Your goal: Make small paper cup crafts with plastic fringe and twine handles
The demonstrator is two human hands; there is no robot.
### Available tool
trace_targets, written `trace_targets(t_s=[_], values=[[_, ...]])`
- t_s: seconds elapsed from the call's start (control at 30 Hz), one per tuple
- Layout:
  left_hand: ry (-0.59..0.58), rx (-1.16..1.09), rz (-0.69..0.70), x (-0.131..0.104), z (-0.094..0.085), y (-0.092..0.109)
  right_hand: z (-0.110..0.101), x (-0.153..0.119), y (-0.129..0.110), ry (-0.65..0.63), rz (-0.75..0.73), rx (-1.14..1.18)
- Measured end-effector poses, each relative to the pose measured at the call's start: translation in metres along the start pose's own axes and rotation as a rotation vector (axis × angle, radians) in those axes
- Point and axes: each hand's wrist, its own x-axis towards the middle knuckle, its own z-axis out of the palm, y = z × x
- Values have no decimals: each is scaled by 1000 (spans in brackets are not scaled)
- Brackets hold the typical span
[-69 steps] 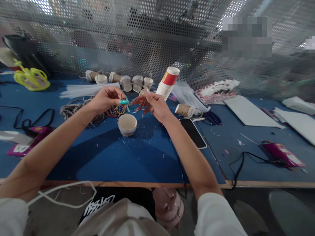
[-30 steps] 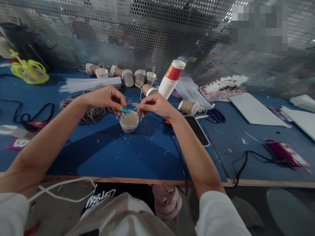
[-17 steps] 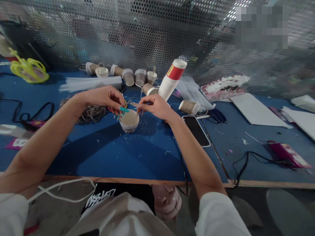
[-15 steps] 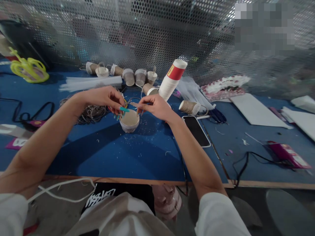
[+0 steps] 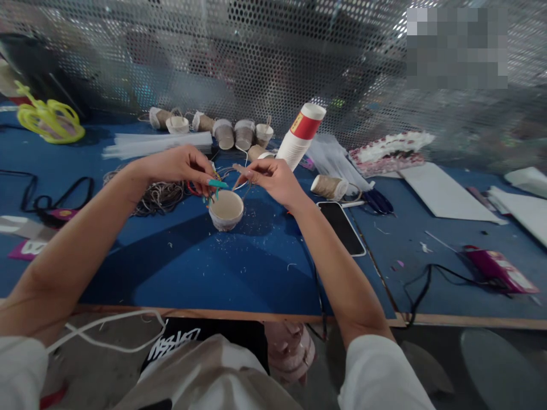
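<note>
A small paper cup (image 5: 226,210), pale inside with a whitish wrapped outside, stands upright in front of me. My left hand (image 5: 194,169) is at its left rim, thumb and fingers closed together. A long teal tip, seemingly a nail, points right from the thumb over the cup. What these fingers hold is too small to make out. My right hand (image 5: 271,177) is pinched just above and right of the cup, clear of its rim. A thin strand seems to hang by its fingers. A heap of grey-brown cord (image 5: 160,196) lies beside my left wrist.
Several cord-wrapped cups (image 5: 245,135) line the back by a perforated metal screen (image 5: 192,62). A leaning stack of paper cups (image 5: 294,145) stands behind my right hand. A phone (image 5: 341,228) lies right of my forearm, below a twine-wrapped cup (image 5: 329,187). White sheets (image 5: 448,191) lie further right.
My right hand has moved slightly right and up, away from the cup rim. My left hand has shifted only a little. The cup stays in place.
</note>
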Motion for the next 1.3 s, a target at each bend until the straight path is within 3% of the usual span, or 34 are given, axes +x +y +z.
trace_targets(t_s=[0.23, 0.5, 0.73, 0.83, 0.9, 1.07, 1.3], values=[[72, -42, 13, -4, 3, 12, -2, 0, 1, -11, -31, -89], [187, -110, 80, -16, 11, 37, 1, -5, -11, 129, -169, -444], [141, -214, 87, -13, 20, 33, 4, -5, -13, 34, -33, -235], [204, -280, 96, -4, 26, 24, 4, -4, -14, 47, -21, -170], [206, -247, 105, 2, 31, 21, 4, -4, -15, 44, -29, -152], [73, -58, 126, 5, 39, 26, 10, -5, -18, 4, -77, -154], [107, -68, 105, 10, 44, 20, 22, -6, -17, -57, -89, -102]])
